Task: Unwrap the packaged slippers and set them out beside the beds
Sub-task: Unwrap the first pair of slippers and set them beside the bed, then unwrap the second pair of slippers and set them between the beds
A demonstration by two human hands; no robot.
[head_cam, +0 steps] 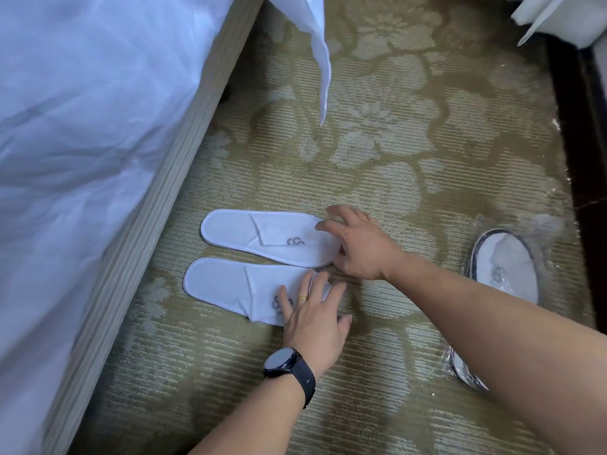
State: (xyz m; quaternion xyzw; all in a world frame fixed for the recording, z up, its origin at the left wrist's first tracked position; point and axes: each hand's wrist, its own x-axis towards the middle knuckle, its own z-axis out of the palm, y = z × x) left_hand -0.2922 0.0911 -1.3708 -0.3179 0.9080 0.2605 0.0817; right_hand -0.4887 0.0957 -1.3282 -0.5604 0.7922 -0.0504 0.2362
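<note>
Two flat white slippers lie side by side on the carpet beside the bed. The far slipper point(259, 236) has a grey logo on its upper, and my right hand point(361, 246) touches its toe end with spread fingers. My left hand point(312, 315), with a ring and a black watch on the wrist, rests with straight fingers on the toe end of the near slipper point(230, 285). A second pair of slippers in clear plastic wrap point(505, 274) lies on the carpet to the right, partly hidden behind my right forearm.
The bed point(82, 142) with white bedding and a striped base point(154, 205) runs along the left. A white sheet corner point(320, 57) hangs down at the top middle. Dark wooden trim point(581, 126) borders the patterned carpet point(394, 142) on the right. More white fabric point(558, 14) shows at top right.
</note>
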